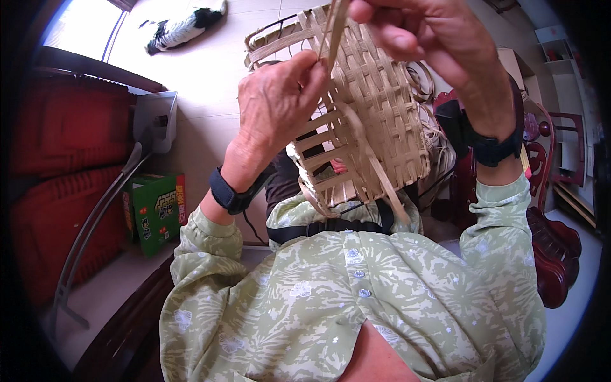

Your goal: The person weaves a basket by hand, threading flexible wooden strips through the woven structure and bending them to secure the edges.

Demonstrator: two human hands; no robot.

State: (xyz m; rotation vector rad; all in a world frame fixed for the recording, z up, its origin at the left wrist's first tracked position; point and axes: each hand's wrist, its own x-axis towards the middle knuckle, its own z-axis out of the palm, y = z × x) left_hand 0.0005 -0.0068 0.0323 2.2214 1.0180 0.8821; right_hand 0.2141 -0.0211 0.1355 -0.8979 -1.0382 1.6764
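Observation:
A partly woven basket [388,140] of flat beige strips rests over my lap, with an open lattice at its left side and a loose strip [375,165] hanging across it. My left hand [273,105] is closed in a pinch on a narrow upright strip [334,32] at the basket's upper left. Higher up and to the right, my right hand [420,41] has curled fingers at the top of that strip; its fingertips are partly cut off by the frame's upper edge, so the exact grip is hard to see.
Red cushioned seating [76,127], a grey metal stand [156,118] and a green box [156,216] are at the left. A black-and-white thing, perhaps an animal [181,28], lies on the tiled floor. Dark red carved wooden furniture [554,248] and pale shelving [560,63] stand at the right.

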